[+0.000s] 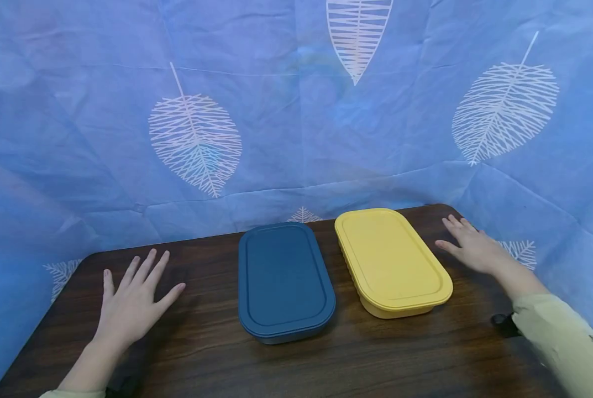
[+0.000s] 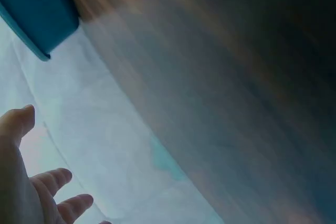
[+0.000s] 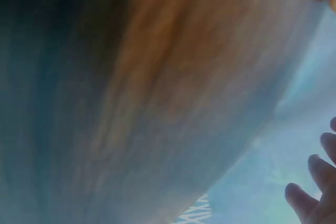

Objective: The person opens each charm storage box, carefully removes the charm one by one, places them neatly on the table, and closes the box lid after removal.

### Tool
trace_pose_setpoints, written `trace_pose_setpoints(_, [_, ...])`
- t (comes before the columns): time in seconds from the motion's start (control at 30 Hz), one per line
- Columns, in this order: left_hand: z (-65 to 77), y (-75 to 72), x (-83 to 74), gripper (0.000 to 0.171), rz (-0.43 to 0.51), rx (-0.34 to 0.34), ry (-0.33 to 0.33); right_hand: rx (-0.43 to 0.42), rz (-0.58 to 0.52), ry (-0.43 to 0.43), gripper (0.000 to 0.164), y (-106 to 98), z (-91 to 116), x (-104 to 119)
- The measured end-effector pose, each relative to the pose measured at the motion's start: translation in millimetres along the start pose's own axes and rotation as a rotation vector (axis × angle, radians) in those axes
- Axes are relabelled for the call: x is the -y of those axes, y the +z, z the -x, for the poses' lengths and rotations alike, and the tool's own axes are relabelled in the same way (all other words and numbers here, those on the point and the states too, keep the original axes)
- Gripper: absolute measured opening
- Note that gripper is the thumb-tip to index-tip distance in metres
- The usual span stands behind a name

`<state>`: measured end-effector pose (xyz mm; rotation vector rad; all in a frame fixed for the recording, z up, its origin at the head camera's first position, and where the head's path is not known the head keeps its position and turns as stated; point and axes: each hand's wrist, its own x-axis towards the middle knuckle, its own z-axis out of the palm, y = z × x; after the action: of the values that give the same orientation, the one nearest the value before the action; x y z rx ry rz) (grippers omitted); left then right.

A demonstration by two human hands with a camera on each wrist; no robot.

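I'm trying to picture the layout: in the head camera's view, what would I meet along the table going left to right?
Left hand → blue lidded container → yellow lidded container → right hand.

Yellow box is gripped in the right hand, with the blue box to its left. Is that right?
Not quite: the right hand isn't gripping the yellow box; the head view shows it beside the box, with a gap between. The blue box is indeed to its left.
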<state>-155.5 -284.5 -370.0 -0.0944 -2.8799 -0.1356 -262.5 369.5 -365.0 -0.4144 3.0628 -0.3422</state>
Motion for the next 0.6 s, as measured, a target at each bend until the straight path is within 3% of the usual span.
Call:
trace_pose_setpoints(0.13, [1.1, -6.4, -8.1, 0.087, 0.025, -0.015, 0.02, -0.008, -0.104, 0.023, 0.082, -8, 10, 8])
trace_pose_setpoints(0.3, [4.6, -12.6, -20.6, 0.085, 0.062, -0.058, 0.048, -0.027, -0.147, 0.021, 0.077, -14, 21, 15])
trace_pose_setpoints(0.6, [18.8, -31.5, -61.6, 0.08, 0.154, -0.12, 0.117, -0.158, -0.182, -0.047, 0.066, -20, 37, 38])
